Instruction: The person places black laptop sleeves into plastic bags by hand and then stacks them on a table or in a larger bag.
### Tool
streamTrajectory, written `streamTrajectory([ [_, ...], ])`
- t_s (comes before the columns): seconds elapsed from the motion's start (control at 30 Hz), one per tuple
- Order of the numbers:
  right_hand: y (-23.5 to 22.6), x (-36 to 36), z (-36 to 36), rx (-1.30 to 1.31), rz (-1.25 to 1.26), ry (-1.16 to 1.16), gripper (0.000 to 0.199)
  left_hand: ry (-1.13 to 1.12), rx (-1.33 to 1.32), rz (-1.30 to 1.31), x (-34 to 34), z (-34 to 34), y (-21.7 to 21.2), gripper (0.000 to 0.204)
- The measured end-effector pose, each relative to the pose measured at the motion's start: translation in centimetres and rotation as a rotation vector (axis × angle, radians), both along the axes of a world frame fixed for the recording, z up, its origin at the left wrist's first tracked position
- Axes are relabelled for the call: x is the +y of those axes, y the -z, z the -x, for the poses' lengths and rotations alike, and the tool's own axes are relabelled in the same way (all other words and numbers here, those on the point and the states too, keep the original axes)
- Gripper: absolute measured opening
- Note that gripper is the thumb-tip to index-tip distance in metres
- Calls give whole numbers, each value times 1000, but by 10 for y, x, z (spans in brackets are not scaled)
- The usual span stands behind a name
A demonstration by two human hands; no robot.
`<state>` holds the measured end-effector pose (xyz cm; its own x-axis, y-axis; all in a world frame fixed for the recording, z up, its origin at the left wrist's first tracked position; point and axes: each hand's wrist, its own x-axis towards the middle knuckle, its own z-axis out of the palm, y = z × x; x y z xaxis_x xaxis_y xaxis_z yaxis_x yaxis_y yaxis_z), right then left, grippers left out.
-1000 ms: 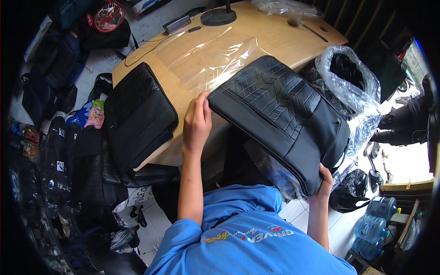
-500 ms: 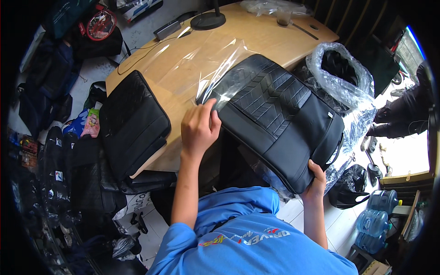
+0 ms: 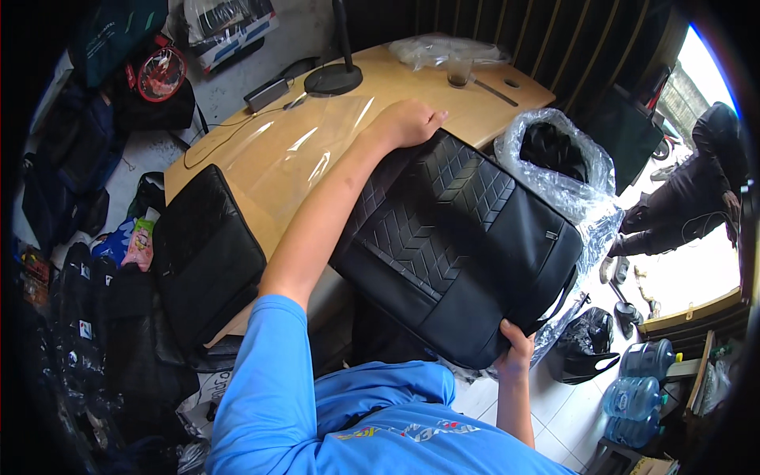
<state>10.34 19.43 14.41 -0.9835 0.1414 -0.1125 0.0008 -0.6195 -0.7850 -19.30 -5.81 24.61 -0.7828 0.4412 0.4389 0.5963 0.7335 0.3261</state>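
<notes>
A black backpack with an embossed chevron pattern on its front is tilted across the table's near edge. My right hand grips its near right corner, with the thumb on top. Stretched across to the far left corner, my left hand is curled over the bag's edge; its fingertips are partly hidden. A clear plastic bag lies flat on the wooden table, left of the backpack. Further left, another black bag leans on the table edge.
Bubble wrap surrounds a dark bundle at the table's right. A lamp base, a glass and crumpled plastic occupy the far tabletop. Blue water jugs stand lower right. Another person is by the doorway.
My left hand has moved from the clear plastic at the backpack's left side to its far corner. The plastic now lies flatter, apart from the bag. My right hand keeps its hold.
</notes>
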Motion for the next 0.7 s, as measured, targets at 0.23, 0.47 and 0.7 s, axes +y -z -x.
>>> streamTrajectory([
  [0.23,-3,27,24,-24,-86,-20,53,128,-23,105,14,-4,-22,48],
  [0.47,-58,-1,33,-108,-132,34,47,58,-112,65,23,2,-6,50],
  [0.7,-20,13,33,-242,204,-158,33,-237,306,-680,-40,-75,3,23],
])
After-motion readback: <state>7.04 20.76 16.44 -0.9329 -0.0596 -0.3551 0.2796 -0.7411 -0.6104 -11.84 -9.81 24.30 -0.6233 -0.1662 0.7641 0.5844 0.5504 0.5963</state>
